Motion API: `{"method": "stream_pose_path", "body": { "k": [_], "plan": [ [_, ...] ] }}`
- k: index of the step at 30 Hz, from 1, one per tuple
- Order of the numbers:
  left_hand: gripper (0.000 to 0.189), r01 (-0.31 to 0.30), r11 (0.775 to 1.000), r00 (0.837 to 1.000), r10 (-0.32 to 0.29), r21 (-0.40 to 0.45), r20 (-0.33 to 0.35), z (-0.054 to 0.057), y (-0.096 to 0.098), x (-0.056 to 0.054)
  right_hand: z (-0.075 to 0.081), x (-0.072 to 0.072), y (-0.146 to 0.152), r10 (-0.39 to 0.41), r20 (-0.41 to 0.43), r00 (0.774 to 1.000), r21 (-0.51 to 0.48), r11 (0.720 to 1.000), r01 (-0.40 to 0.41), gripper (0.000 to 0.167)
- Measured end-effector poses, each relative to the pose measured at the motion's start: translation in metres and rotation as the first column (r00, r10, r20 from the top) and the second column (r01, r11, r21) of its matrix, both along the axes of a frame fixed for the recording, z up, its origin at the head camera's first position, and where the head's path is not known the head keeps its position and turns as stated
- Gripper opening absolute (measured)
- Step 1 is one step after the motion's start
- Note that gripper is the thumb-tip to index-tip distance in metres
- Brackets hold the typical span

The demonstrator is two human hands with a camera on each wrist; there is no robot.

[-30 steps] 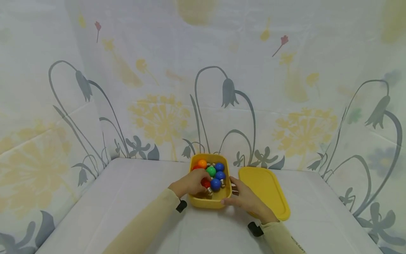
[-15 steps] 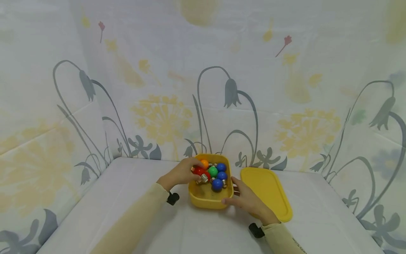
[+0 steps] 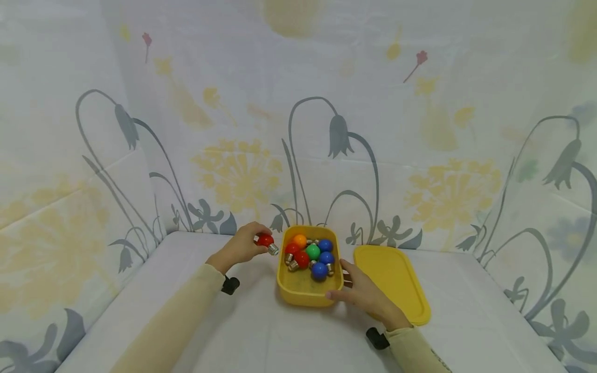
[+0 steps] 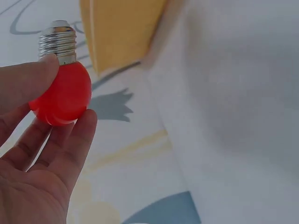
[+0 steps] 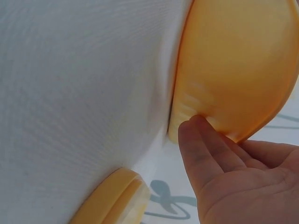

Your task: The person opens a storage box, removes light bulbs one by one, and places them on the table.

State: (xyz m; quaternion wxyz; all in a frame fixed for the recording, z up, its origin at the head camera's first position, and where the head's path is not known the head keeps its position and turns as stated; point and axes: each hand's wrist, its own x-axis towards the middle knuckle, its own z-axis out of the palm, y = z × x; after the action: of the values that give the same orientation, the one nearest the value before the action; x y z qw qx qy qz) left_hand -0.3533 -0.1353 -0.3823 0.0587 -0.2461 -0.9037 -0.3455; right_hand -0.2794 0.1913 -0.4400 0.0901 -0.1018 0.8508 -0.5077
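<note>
My left hand [image 3: 239,245] pinches a red light bulb [image 3: 265,240] by its round glass, just left of the yellow box and above the table. In the left wrist view the thumb and fingertips hold this bulb [image 4: 67,95], its silver screw base pointing up. At the right side of the yellow plastic box [image 3: 303,299], my right hand [image 3: 366,296] touches the outer wall with nearly straight fingers. Inside the box lie two red bulbs [image 3: 301,259], an orange bulb [image 3: 299,240], a green bulb [image 3: 313,252] and three blue bulbs [image 3: 319,271].
A flat yellow lid [image 3: 391,282] lies on the white table [image 3: 289,342] right of the box, partly behind my right forearm. Behind the table hangs a flower-patterned cloth [image 3: 233,103].
My left hand has lifted a red bulb out of the box and carried it left past the rim. The right hand has stayed against the box.
</note>
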Motion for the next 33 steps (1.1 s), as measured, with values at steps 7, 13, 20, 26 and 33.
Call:
{"method": "stream_pose_path", "body": {
  "k": [7,13,20,26,33],
  "plan": [
    [0.034,-0.023,0.999,0.998,0.021,0.024,0.056,-0.016,-0.014,-0.005,-0.001,0.001,0.001,-0.001,0.003,1.0,-0.006,1.0,0.001,0.102],
    [0.035,-0.06,0.998,0.993,0.057,0.033,0.101,-0.032,-0.016,-0.012,0.0,0.003,-0.001,-0.005,0.014,1.0,-0.012,1.0,0.005,0.101],
    [0.034,-0.063,0.998,0.99,0.06,0.022,0.127,-0.043,-0.013,-0.02,-0.002,0.002,-0.001,0.004,0.002,1.0,-0.021,1.0,-0.004,0.102],
    [0.042,-0.07,0.997,0.987,0.066,0.022,0.144,-0.048,-0.01,-0.026,0.0,0.001,-0.001,-0.003,-0.005,1.0,-0.009,1.0,0.003,0.102],
    [0.043,-0.077,0.997,0.977,0.074,0.009,0.199,-0.051,-0.003,-0.03,0.002,0.002,-0.001,0.007,-0.006,1.0,-0.012,1.0,-0.007,0.101]
  ]
}}
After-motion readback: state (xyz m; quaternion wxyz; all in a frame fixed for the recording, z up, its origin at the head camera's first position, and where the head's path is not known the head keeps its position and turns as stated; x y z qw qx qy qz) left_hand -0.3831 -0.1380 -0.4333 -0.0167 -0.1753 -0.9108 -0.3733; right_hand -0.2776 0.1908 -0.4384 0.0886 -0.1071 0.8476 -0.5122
